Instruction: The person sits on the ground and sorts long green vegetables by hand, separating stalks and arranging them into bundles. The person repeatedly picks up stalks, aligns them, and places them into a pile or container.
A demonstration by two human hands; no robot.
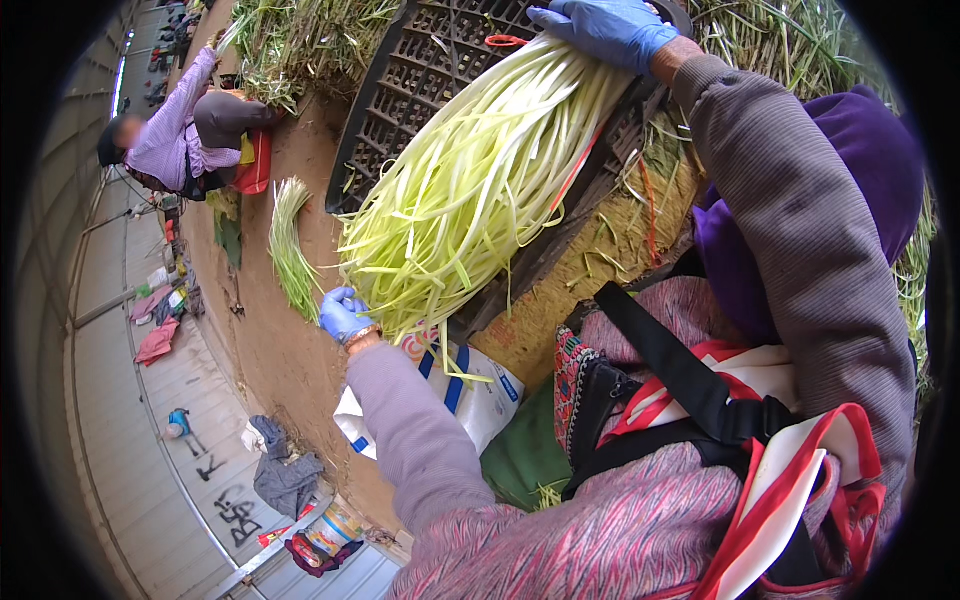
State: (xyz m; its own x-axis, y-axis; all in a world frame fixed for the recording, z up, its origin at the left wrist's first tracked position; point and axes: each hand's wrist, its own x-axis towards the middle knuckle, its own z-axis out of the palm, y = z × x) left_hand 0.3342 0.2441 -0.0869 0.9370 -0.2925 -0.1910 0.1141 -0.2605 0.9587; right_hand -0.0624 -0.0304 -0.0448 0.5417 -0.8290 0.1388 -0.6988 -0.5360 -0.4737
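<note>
A large bundle of pale yellow-green blanched chives [457, 187] lies slantwise across a black plastic crate [390, 97]. Its white stem ends are at the top, and the leaf tips fan out toward the lower left. My right hand [619, 30], in a blue glove, grips the white ends from above, its thumb spread to the side. In a matching glove, my left hand [345, 313] is at the leaf tips with curled fingers. Whether it pinches any leaves cannot be made out. A smaller chive bunch [291, 244] lies on the dirt floor beyond my left hand.
Red ties [506, 40] lie on the crate. Beside it are a yellowish sack [592, 262] with scraps and a white printed bag [484, 394]. Heaps of uncleaned stalks [307, 45] stand beyond. Another person [176, 142] sits at the upper left, near a metal wall.
</note>
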